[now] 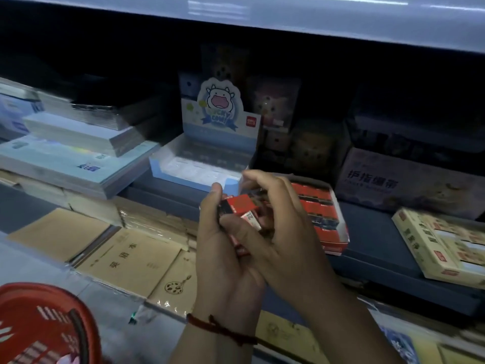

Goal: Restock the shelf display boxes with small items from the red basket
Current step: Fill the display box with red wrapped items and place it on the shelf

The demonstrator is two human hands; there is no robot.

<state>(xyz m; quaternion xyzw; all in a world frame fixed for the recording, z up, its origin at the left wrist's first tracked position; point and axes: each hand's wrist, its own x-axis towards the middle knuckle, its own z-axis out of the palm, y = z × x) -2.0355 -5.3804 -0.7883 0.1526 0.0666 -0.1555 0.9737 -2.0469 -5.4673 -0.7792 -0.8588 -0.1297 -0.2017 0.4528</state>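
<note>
Your left hand (pixel 223 248) cups a small clutch of red packs (pixel 240 203) just in front of the red box (pixel 328 232), its fingers curled round them and the thumb pressed on the top one. Your right hand (pixel 286 219) lies over the same clutch from the box side, fingers bent and pinching at a pack as if to pick it off. Which pack it has is hard to tell, since the hands hide most of them. The red box sits on the shelf (pixel 380 240) and already holds rows of the same red packs along its far and right parts. Its near left corner is behind your hands, so you cannot tell how much room is left there. To the left of the red box and a little behind it stands the blue box (pixel 168 166) with pale items lying low in it. It looks to want filling too, though the blur keeps that a guess. The basket (pixel 39 319) is well to the left of the red box and below it, at the frame's corner, and what it holds is too blurred to read. The job looks partly done: the red box seems near full, the packs in your hands have yet to go in, and the blue box may come after.
</note>
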